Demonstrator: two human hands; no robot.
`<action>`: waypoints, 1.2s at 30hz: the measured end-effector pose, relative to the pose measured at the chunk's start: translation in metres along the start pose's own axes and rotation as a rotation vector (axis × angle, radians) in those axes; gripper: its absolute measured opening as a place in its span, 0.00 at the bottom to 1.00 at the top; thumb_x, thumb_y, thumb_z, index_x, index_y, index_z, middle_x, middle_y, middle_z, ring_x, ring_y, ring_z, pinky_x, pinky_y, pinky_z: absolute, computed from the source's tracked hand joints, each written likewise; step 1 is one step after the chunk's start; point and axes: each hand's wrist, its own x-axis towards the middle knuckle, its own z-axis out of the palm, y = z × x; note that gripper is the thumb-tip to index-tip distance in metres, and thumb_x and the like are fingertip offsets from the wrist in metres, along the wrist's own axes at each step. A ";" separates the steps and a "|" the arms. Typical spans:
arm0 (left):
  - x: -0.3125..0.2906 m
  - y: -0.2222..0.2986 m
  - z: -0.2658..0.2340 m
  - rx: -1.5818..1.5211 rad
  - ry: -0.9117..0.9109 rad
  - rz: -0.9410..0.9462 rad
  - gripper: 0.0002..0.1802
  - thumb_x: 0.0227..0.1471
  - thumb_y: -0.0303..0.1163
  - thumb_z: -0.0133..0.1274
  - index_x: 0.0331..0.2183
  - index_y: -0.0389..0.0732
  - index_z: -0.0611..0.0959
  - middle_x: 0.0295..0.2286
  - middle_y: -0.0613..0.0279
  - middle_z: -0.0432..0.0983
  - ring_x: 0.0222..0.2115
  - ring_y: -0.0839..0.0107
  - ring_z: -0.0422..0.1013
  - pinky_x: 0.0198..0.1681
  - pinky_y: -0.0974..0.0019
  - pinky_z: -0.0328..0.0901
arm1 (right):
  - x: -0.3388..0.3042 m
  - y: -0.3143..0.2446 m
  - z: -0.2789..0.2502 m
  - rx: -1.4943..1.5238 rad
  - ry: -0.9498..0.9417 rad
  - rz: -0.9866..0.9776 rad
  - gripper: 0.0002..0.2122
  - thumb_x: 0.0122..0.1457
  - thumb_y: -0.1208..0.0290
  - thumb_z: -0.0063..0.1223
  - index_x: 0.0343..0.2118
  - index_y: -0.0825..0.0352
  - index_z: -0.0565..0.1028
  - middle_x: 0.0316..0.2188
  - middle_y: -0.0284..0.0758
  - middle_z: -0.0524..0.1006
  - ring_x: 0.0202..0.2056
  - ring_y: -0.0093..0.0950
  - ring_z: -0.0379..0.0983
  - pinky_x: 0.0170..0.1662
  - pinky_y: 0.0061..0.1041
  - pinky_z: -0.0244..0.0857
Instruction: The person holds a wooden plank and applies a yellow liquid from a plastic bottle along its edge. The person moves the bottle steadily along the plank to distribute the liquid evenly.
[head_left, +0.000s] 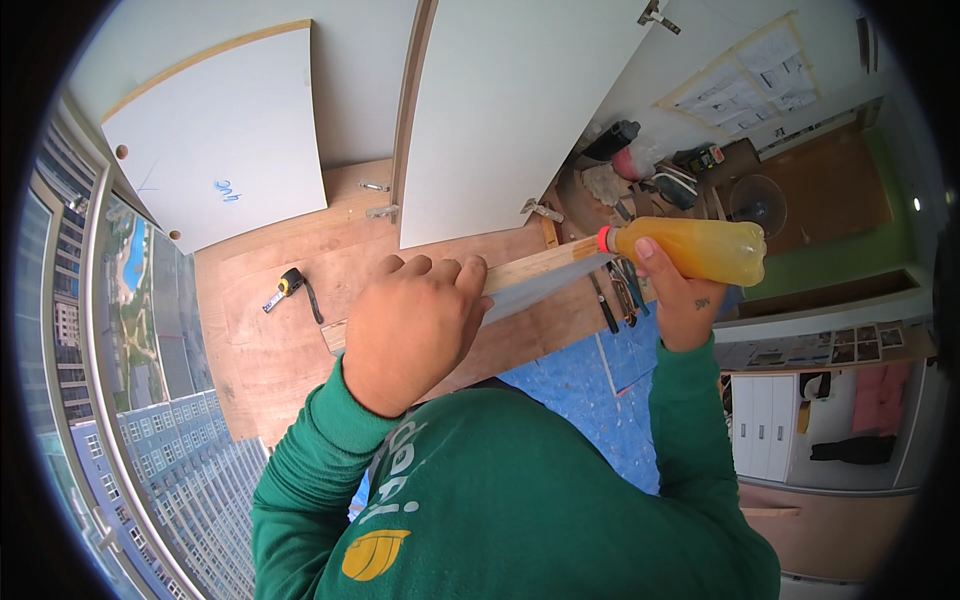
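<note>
My left hand (412, 325) is closed over the raised edge of a board (540, 266), its fingers bent across the bare wood strip. The board has a pale, smooth side face and stands on edge over a plywood worktop (260, 350). Fingers wrapped around it, my right hand (680, 298) holds a clear plastic bottle (695, 250) of yellow liquid. The bottle lies nearly level, its red cap (604, 240) pointing left at the board's far right end. Part of the wood strip near the cap looks darker. Whether liquid is flowing out cannot be seen.
A yellow-black tape measure (290, 282) lies left on the worktop. White panels, one a hinged door (500, 120), another a loose board (220, 140), lean behind. Hand tools (625, 290) sit right of the board, near a blue sheet (580, 365). A window (140, 300) borders the left.
</note>
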 end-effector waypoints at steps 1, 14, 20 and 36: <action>0.000 0.000 0.000 0.004 0.013 0.011 0.18 0.55 0.41 0.66 0.44 0.43 0.82 0.24 0.63 0.79 0.28 0.61 0.76 0.36 0.57 0.66 | -0.002 0.002 0.000 0.011 -0.007 0.007 0.09 0.59 0.78 0.72 0.41 0.71 0.83 0.37 0.33 0.84 0.37 0.22 0.80 0.44 0.24 0.74; 0.002 -0.003 0.001 0.002 0.046 0.033 0.18 0.55 0.41 0.65 0.44 0.43 0.83 0.25 0.63 0.79 0.29 0.60 0.76 0.36 0.57 0.67 | -0.014 0.008 0.005 -0.053 -0.083 -0.110 0.09 0.58 0.79 0.72 0.40 0.71 0.84 0.36 0.34 0.85 0.37 0.23 0.81 0.44 0.24 0.75; 0.002 -0.002 0.001 0.017 0.032 0.029 0.16 0.56 0.42 0.64 0.42 0.43 0.83 0.25 0.64 0.79 0.31 0.62 0.77 0.37 0.58 0.68 | -0.007 0.014 -0.005 -0.077 -0.026 -0.059 0.10 0.59 0.77 0.72 0.41 0.72 0.83 0.37 0.34 0.85 0.36 0.23 0.81 0.43 0.25 0.75; 0.000 0.001 0.001 0.004 0.060 0.028 0.18 0.56 0.41 0.65 0.44 0.43 0.83 0.25 0.64 0.80 0.28 0.61 0.76 0.36 0.56 0.67 | -0.004 0.010 0.002 -0.018 -0.001 0.014 0.10 0.59 0.76 0.71 0.41 0.72 0.83 0.37 0.34 0.85 0.36 0.23 0.81 0.43 0.23 0.74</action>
